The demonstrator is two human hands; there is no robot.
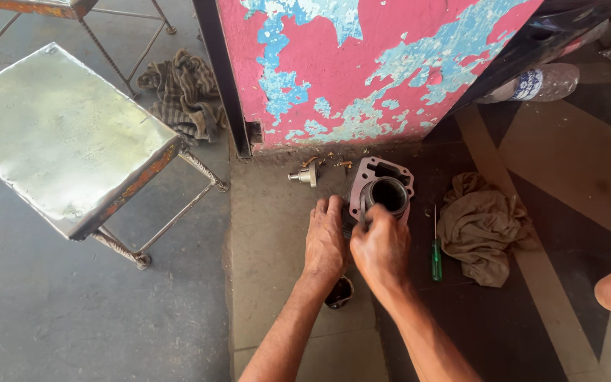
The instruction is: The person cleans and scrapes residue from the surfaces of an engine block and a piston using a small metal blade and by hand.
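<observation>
On the floor near the wall's foot, both hands, left hand flat, right hand curled, press the cylinder; steady, even pressure would serve best.

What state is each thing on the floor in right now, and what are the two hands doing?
Cylinder: on the floor, bore facing up, both hands on it.
Left hand: flat, fingers at the cylinder's left edge.
Right hand: gripping the cylinder's near rim.
Screwdriver: lying flat, untouched.
Rag: crumpled beside the screwdriver.
Stool: upright, top bare.
Bottle: lying on its side.
</observation>
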